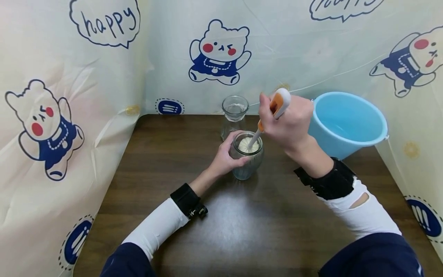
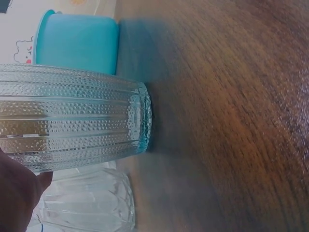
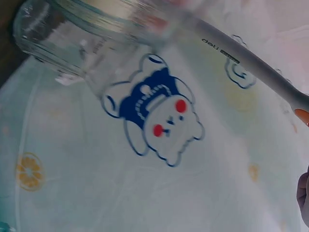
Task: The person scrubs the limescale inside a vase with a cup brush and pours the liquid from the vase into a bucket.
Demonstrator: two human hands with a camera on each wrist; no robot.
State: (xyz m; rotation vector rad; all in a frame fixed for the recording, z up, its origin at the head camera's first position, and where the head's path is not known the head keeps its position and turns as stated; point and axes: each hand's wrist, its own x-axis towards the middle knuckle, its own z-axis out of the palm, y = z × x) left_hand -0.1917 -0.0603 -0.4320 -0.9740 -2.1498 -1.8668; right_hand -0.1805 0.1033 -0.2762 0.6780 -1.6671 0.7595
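Table (image 1: 152, 161): dark brown, wood grain running side to side in the head view. Surface glossy; pale patch of glare toward the near middle. Three things standing on it, all upright. Ribbed, dotted glass jar (image 1: 250, 166) roughly mid-table, toward the back. Clear glass vase (image 1: 234, 115) just behind it and slightly left, close to the back edge; whether the two touch, cannot tell. Light blue bucket (image 1: 346, 132), broad at the rim, narrower at the base, right rear corner.

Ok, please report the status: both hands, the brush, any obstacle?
Left hand holding front jar. Right hand gripping brush. Brush head inside that jar's mouth. Second jar close behind, apparently not blocking.
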